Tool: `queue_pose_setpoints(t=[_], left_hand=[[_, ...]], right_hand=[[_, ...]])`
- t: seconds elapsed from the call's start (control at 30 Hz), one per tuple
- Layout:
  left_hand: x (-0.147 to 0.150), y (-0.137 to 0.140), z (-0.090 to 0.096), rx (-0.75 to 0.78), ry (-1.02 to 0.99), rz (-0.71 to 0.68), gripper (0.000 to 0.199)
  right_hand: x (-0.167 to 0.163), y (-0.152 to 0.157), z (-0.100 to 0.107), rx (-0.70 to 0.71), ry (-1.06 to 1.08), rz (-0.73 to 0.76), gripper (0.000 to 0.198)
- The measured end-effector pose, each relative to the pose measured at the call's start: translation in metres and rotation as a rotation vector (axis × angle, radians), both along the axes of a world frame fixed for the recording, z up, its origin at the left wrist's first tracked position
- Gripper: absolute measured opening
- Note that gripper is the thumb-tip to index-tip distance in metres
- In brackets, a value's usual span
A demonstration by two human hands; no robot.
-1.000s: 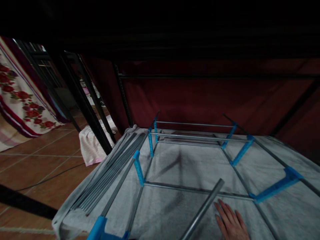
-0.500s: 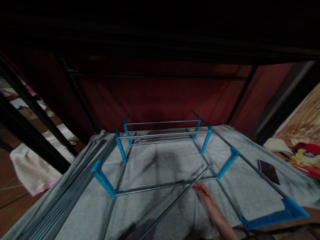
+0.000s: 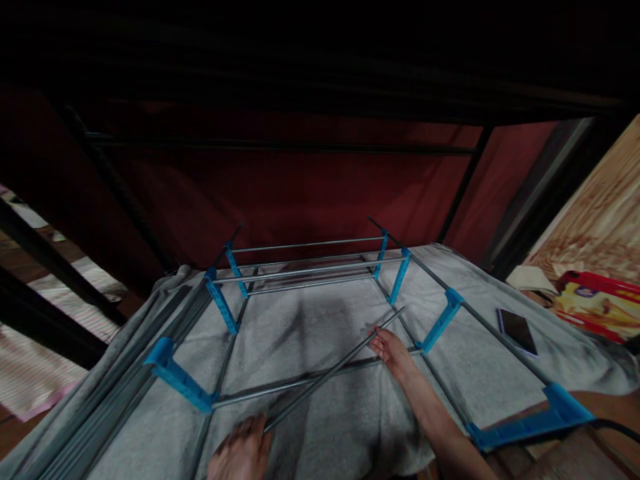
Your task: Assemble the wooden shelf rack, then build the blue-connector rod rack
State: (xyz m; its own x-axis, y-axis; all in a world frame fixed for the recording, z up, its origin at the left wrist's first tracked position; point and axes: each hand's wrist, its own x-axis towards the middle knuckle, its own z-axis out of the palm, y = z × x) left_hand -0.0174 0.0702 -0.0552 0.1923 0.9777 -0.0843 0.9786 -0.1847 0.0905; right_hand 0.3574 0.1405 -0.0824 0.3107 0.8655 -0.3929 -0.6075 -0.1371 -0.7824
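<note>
A loose metal rod (image 3: 330, 370) runs diagonally over a half-built rack frame (image 3: 310, 270) of grey rods and blue plastic connectors (image 3: 440, 320). My right hand (image 3: 389, 348) grips the rod near its far end. At the bottom edge, my left hand (image 3: 241, 451) holds the rod's near end. The frame lies on a grey cloth (image 3: 320, 340) spread over a low surface.
A bundle of spare grey rods (image 3: 135, 373) lies along the cloth's left edge. A dark phone (image 3: 517, 330) rests on the cloth at the right, with red packaging (image 3: 597, 303) beyond it. A dark red curtain and black metal bars stand behind.
The view has swung right. My right hand moved up along the rod toward the frame's right side, and my left hand has come into view at the rod's near end.
</note>
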Motion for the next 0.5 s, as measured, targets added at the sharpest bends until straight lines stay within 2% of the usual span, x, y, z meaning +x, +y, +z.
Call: queue_pose_setpoints(t=[0.13, 0.27, 0.37, 0.5], left_hand=[[0.024, 0.024, 0.015, 0.104, 0.042, 0.019, 0.037], [0.051, 0.044, 0.027, 0.216, 0.049, -0.062, 0.034], [0.063, 0.059, 0.031, 0.260, 0.049, -0.093, 0.032], [0.064, 0.077, 0.029, 0.290, 0.024, -0.110, 0.030]], right_hand=[[-0.001, 0.020, -0.005, -0.021, 0.036, 0.008, 0.009], [0.000, 0.038, -0.009, -0.030, 0.067, -0.012, 0.003], [0.001, 0.051, -0.009, -0.048, 0.087, -0.027, 0.008], [0.001, 0.064, -0.009, -0.070, 0.104, -0.033, 0.012]])
